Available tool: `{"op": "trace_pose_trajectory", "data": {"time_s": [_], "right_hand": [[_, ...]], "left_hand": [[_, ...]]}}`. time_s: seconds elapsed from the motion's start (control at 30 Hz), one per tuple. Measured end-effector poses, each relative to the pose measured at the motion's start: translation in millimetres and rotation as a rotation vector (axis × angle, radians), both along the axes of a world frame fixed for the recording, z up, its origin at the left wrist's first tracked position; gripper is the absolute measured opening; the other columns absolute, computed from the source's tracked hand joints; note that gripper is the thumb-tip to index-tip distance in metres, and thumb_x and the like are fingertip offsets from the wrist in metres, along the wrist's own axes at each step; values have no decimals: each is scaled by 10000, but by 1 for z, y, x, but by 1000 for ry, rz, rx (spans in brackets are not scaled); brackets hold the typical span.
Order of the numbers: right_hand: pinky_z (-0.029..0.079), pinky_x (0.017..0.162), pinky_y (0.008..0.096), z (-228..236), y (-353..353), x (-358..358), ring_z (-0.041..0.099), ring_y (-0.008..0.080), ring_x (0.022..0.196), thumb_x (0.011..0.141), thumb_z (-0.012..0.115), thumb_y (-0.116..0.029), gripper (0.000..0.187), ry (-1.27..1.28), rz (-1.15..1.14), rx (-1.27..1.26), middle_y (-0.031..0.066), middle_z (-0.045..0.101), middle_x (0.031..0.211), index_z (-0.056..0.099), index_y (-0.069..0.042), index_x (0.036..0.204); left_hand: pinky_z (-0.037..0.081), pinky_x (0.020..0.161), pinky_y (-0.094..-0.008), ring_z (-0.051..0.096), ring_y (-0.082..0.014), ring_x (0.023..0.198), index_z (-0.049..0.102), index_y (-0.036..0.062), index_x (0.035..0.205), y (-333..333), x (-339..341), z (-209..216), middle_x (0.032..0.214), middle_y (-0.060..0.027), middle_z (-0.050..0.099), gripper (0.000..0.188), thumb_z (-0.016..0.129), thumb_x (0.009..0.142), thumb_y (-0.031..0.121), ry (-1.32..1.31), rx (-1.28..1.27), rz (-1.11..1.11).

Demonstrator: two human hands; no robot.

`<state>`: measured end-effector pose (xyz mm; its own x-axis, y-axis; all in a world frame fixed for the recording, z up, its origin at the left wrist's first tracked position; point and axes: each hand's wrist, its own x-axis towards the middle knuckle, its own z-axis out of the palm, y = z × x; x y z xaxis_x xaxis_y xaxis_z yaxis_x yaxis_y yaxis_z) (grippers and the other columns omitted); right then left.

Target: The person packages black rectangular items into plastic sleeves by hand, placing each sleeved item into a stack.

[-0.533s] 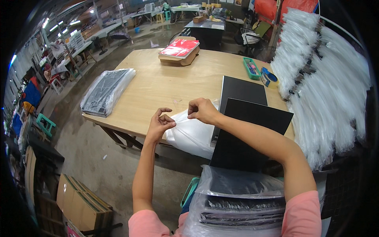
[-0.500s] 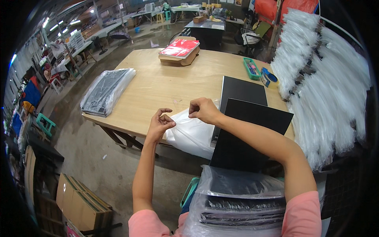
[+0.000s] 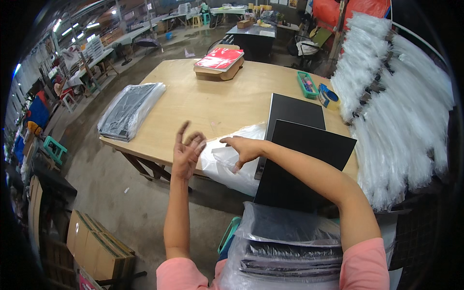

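A white plastic bag or sheet (image 3: 229, 180) lies at the near edge of the wooden table, with a raised fold in its middle. Above that fold is my right hand (image 3: 247, 150), thumb and forefinger parted and nothing seen between them; whether it touches the plastic I cannot tell. My left hand (image 3: 188, 153) is lifted just left of the plastic, fingers spread and slightly blurred, holding nothing. Beside the plastic on the right, a flat black panel (image 3: 316, 145) overlaps another black panel (image 3: 299, 111), partly behind my right forearm.
Plastic-wrapped black panels (image 3: 290, 253) are stacked close to my body. On the wooden table (image 3: 188, 92) lie a wrapped bundle (image 3: 130, 111), a red-topped pile (image 3: 220, 59), a green basket (image 3: 307, 84) and a tape dispenser (image 3: 328, 96). Clear plastic sleeves (image 3: 391, 116) are heaped at right.
Both hands have let go of the white plastic they were pinching. My left hand has moved left with its fingers spread; my right hand has lowered and opened.
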<state>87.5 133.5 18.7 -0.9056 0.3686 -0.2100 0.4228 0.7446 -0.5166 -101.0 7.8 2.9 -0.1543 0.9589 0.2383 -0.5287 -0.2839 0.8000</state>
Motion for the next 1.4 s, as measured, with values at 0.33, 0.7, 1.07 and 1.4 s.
{"op": "trace_pose_trajectory", "data": {"time_s": [0.33,0.7,1.07,1.4], "right_hand": [[487,791,405,10,-13,8,611,331,931,670,745,-160,358,450,-286,30,184,639,933,590,-28,965],[498,689,444,31,-21,9,595,307,827,705,610,-85,71,472,-70,394,105,646,765,637,-64,766],[478,765,335,111,-11,-22,579,177,834,708,742,-123,324,956,-217,-323,81,623,878,611,4,975],[456,896,359,13,-4,-2,588,302,1026,685,771,-184,522,354,-133,-19,202,611,1081,551,10,1116]], "left_hand": [[519,652,-227,616,-111,716,493,-4,1238,6,9,-20,815,-53,639,566,760,740,38,214,-216,-95],[486,675,-296,588,-160,776,542,3,1166,35,-22,-73,850,-64,620,526,786,729,162,750,-427,374],[519,734,-274,658,-158,814,523,-10,843,42,46,-6,896,-150,686,162,672,781,-2,538,-19,276],[529,680,-241,671,-177,846,436,34,1191,1,34,19,908,-175,672,459,627,790,-82,675,-185,235]]}}
